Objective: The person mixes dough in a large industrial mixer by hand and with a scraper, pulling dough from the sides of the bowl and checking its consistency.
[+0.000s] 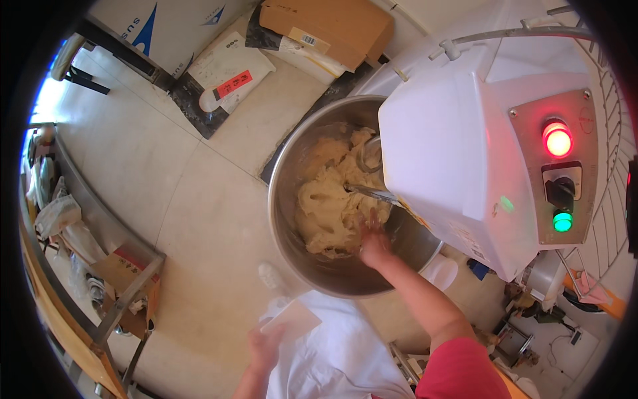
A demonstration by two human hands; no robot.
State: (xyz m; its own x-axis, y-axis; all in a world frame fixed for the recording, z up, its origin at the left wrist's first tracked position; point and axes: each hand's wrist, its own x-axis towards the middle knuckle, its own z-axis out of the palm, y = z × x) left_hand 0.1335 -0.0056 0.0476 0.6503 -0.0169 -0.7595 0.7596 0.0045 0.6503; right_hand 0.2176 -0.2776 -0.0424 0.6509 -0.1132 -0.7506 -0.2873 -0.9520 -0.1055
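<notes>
A large steel mixer bowl (278, 219) holds a mass of pale, sticky dough (325, 206). My right hand (373, 245) reaches over the near rim, its fingers apart and touching the dough's near right side. Just above those fingers, a metal bar (373, 192) of the mixer runs down into the dough. The curved mixing hook (364, 158) shows farther back, partly under the mixer head. My left hand (267, 346), slightly blurred, is closed on a flat, pale rectangular dough scraper (296, 322), held outside the bowl in front of my white apron (332, 356).
The white mixer head (438, 139) overhangs the bowl's right side. Its control panel (531, 113) has a lit red lamp and a lit green one. Cardboard boxes (352, 26) and a sack (229, 73) lie beyond the bowl. A metal-framed table (133, 299) stands at left.
</notes>
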